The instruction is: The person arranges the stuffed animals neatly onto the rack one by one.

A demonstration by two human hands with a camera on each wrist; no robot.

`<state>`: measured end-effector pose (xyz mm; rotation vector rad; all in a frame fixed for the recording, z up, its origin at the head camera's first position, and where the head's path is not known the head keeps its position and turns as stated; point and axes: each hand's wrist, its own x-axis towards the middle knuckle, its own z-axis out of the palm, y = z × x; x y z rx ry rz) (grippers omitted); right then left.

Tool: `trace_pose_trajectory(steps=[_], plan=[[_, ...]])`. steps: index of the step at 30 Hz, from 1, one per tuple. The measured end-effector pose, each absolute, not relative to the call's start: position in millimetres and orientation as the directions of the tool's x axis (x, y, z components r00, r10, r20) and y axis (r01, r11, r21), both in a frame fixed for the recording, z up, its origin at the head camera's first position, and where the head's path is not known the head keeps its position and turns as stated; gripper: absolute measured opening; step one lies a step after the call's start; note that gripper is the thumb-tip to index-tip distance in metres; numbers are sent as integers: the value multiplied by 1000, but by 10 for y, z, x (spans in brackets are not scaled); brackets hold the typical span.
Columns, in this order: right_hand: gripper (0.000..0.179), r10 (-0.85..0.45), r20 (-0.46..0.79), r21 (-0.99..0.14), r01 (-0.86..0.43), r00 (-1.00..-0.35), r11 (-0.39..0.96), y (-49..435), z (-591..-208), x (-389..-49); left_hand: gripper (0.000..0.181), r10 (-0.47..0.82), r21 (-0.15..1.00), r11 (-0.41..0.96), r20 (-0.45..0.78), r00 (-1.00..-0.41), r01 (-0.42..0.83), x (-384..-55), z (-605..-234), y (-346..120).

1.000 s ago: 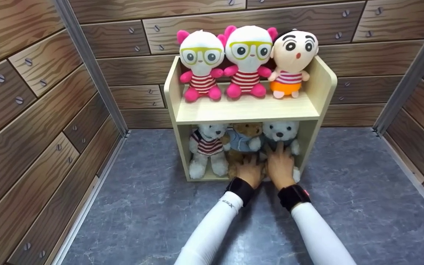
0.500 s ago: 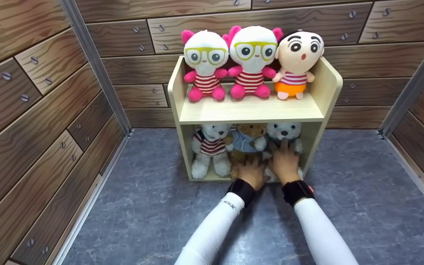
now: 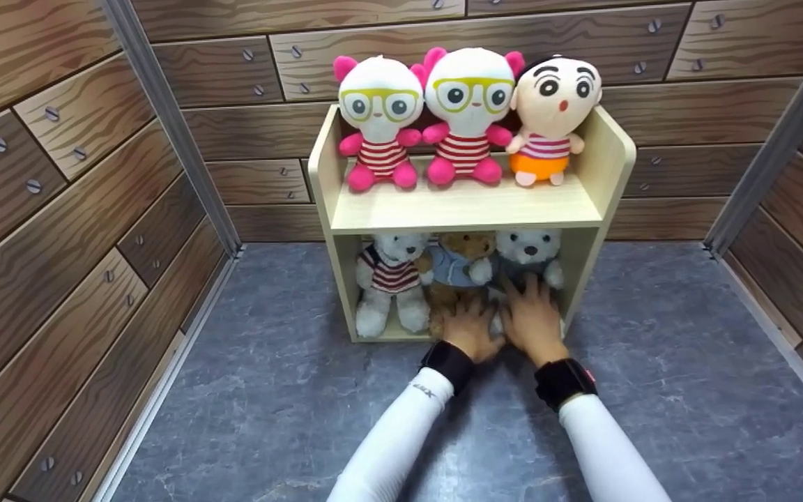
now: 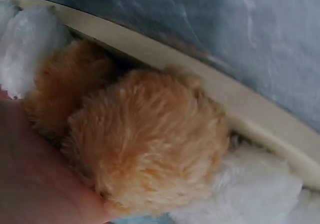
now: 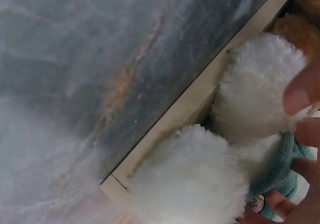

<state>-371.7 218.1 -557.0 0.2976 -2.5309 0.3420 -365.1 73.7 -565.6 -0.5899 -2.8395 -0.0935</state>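
On the lower level of the small shelf [image 3: 468, 222], my left hand [image 3: 470, 330] rests over the legs of a brown teddy bear [image 3: 468, 245] in a light blue top. Its round furry foot [image 4: 150, 139] is beside my palm in the left wrist view. My right hand [image 3: 532, 323], fingers spread, presses on a white teddy bear [image 3: 528, 245] at the right end. That bear's knitted sweater [image 5: 280, 171] looks teal in the right wrist view, where my thumb [image 5: 300, 94] lies against its leg. Another white bear [image 3: 393, 275] in a striped top sits at the left, untouched.
Along the upper level sit two pink-and-white plush toys [image 3: 379, 104] [image 3: 470, 97] with green glasses and a boy doll [image 3: 556, 97] in orange shorts. Grey marbled floor [image 3: 283, 390] surrounds the shelf. Wood-patterned walls [image 3: 694, 111] enclose the back and sides.
My right hand has slid slightly lower on the right white bear, and more of its sweater shows. The left hand stays at the brown bear, fingers a little more spread. The head view shifts slightly.
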Motion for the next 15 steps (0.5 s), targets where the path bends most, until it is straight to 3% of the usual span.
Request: trace_pose_trajectory(steps=[6,11,15], plan=[[51,-159,480,-214,-291,-863,933,2228,-5555,-3684,70,323,190,921,110,-940,339,-3697,-5457,578],[49,-179,397,-246,-292,-900,924,2278,-5529,-3579,69,305,361,867,161,-939,343,-3624,-5434,316],[47,-174,399,-264,-294,-900,918,2323,-5520,-3470,73,284,387,860,174,-943,331,-3535,-5409,102]])
